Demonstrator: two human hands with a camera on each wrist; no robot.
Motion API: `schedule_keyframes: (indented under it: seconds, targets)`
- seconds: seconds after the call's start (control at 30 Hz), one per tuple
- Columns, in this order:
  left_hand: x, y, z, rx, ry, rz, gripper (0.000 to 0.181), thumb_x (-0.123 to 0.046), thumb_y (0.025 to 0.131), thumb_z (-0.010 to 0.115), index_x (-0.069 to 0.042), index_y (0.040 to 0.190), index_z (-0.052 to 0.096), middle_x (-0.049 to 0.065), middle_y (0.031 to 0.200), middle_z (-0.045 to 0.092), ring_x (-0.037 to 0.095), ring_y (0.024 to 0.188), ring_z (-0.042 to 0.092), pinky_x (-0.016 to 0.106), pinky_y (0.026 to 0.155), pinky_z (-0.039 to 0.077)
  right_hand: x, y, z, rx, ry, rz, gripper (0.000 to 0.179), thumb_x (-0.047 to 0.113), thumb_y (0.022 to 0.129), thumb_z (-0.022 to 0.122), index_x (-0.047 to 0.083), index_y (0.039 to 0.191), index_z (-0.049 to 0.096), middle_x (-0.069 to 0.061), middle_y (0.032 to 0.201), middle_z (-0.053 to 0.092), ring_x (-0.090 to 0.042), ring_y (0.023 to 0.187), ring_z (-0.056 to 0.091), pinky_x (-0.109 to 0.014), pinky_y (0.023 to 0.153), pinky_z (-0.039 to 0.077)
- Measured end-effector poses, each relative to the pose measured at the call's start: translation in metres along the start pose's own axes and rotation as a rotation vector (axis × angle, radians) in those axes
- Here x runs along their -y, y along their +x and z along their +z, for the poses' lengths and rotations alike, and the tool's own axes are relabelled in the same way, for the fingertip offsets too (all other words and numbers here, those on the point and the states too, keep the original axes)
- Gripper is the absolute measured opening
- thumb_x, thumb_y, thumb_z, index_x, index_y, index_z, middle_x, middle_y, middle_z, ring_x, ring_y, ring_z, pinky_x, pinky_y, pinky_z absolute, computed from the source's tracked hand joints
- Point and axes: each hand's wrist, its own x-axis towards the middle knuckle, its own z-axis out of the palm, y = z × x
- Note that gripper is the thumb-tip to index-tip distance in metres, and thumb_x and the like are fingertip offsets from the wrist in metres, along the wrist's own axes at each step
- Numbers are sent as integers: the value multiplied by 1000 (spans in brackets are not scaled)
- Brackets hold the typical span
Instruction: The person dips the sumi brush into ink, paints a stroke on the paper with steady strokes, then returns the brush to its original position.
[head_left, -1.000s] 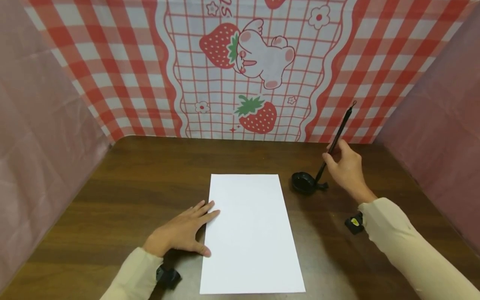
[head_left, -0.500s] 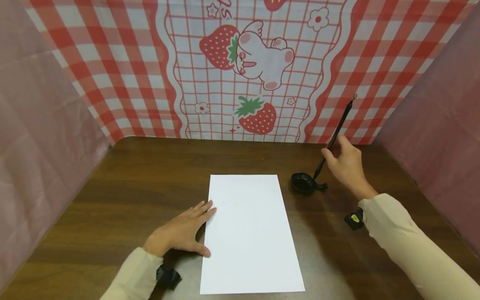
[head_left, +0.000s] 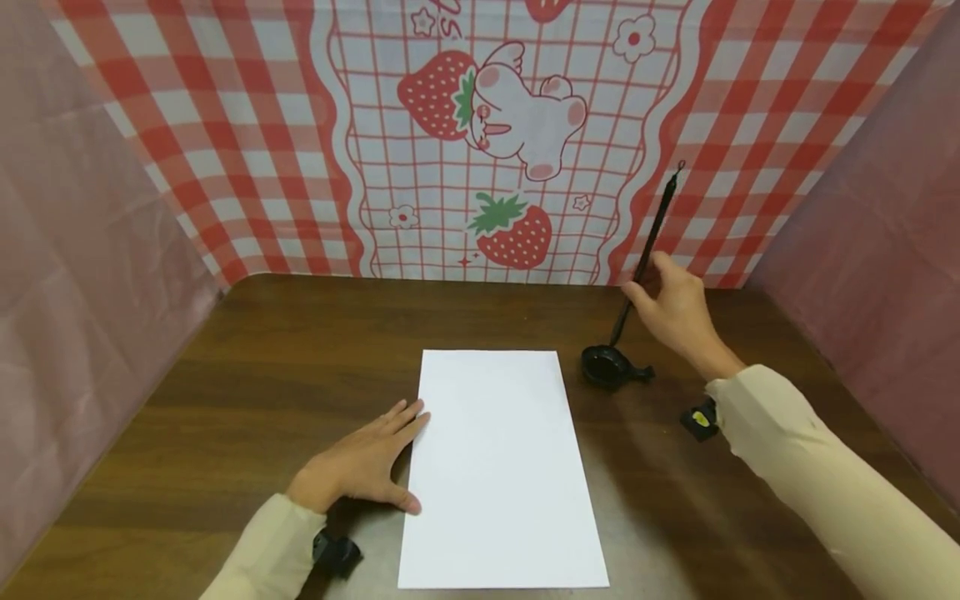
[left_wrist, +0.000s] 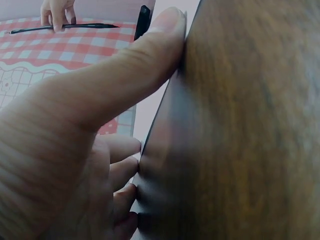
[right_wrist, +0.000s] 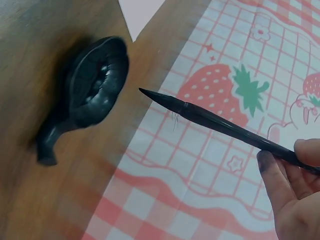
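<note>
My right hand (head_left: 677, 307) pinches a dark calligraphy brush (head_left: 651, 237) by its handle, tip pointing down. In the right wrist view the pointed black bristles of the brush (right_wrist: 162, 101) are apart from a small black ink dish (right_wrist: 99, 85), and a fingertip is stained dark. That ink dish (head_left: 606, 367), with a short stub handle, stands right of a blank white sheet of paper (head_left: 495, 467). My left hand (head_left: 363, 467) rests with spread fingers on the left edge of the sheet; in the left wrist view its thumb (left_wrist: 162, 35) lies on the paper's edge.
A brown wooden table (head_left: 225, 400) bears everything. A red-and-white checked cloth with strawberries (head_left: 517, 233) hangs behind it, and pink cloth (head_left: 862, 208) closes in both sides. Black wrist cameras (head_left: 337, 556) sit below both sleeves.
My right hand has lifted the brush and moved it leftward and back, its tip shifting from the dish's handle side to above its far rim. The left hand stays on the paper.
</note>
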Motion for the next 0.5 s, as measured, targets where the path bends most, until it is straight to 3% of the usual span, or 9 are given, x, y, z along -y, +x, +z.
schedule_keyframes:
  seconds: [0.1,0.27,0.5]
  targets:
    - [0,0,0,2,4,-2,118,-60,64,78,-6,152,21,8,161,12,31,148,8,54,114,22,8,5,5,31,49,-2,15,5,88,64,-4,99,58,-22,88,67,-29,78,62,-23,68,46]
    - [1,0,-1,-1,8,13,120,-60,64,78,-3,152,20,11,161,12,32,148,9,53,115,23,21,10,15,77,114,-10,15,2,89,62,-6,100,56,-24,91,66,-35,86,65,-49,77,54]
    - [0,1,0,-2,10,6,120,-59,64,79,-3,151,19,11,161,12,32,148,9,52,115,22,37,13,33,118,146,-24,17,3,89,63,-5,102,57,-21,94,67,-32,86,65,-44,74,54]
